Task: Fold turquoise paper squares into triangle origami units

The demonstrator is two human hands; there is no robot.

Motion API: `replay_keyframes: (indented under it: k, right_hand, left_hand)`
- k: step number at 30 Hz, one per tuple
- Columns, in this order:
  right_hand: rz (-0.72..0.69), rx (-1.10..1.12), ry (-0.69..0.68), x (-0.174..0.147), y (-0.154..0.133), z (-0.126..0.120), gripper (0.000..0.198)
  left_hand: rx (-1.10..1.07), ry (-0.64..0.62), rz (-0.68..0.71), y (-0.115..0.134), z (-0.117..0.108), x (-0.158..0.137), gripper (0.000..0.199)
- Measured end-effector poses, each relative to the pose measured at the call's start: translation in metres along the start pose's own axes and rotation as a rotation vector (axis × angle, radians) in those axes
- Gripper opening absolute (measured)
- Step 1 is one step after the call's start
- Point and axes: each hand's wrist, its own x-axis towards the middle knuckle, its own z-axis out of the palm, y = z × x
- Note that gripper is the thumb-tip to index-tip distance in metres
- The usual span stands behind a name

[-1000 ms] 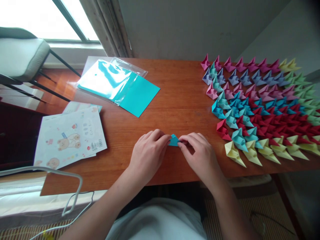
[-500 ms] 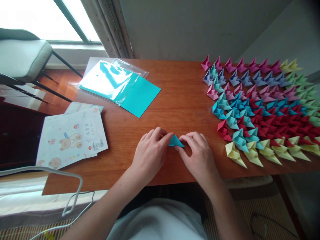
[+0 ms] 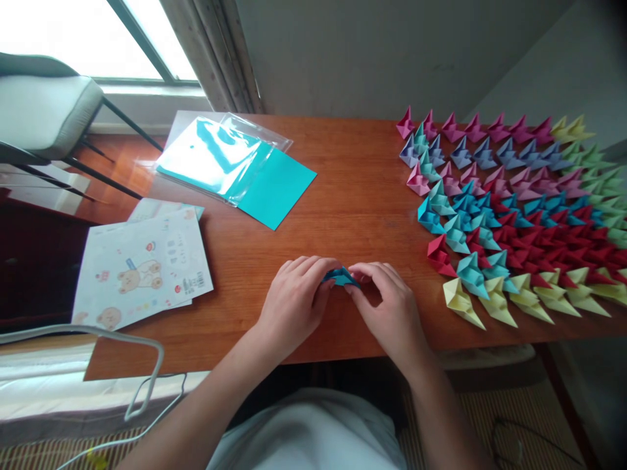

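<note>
Pale cloth shirt (image 3: 304,431): the wearer is sitting or standing against the near edge of a long, reddish-brown wooden table (image 3: 333,228).
Bare left hand (image 3: 294,300): its fingers are closing over the left end of the paper, thumb beneath, partly hiding the grip.
Bare right hand (image 3: 386,294): thumb and forefinger are pinching the right corner, tips nearly together, with a rounded gap opening behind them.
Small, blue, folded piece of paper (image 3: 341,277): it is spanning the space between both hands, near the table's front edge; whether it is touching the wood, I cannot tell.
Pale yellow, pointed folded-paper figures (image 3: 460,300): these are forming the nearest row at right.
White, bear-printed paper packet (image 3: 142,264): it is lying flat at left.
Red, pointed folded-paper figures (image 3: 548,241): they are crowding together beyond the yellow row.
Flat, square-cornered teal paper (image 3: 284,189): it is poking out from a shiny, clear plastic sleeve (image 3: 210,156).
Magenta, pointed folded-paper figures (image 3: 475,128): they are lining the far edge.
</note>
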Motion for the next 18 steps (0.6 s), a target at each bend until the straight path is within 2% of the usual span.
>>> replay_keyframes:
  k: [7, 14, 18]
  right_hand:
    - [-0.024, 0.015, -0.022, 0.0007, 0.0016, -0.0012, 0.009]
    - [0.023, 0.220, 0.025, -0.0001, -0.0032, -0.0057, 0.007]
    - [0.038, 0.295, 0.058, 0.0002, -0.0073, -0.0062, 0.010]
  left_hand:
    - [-0.098, 0.015, -0.010, 0.0000, -0.0010, 0.0011, 0.021]
    - [-0.448, 0.013, -0.076, 0.0033, -0.0078, 0.0012, 0.018]
    - [-0.572, 0.058, -0.045, 0.0054, -0.0092, 0.0011, 0.014]
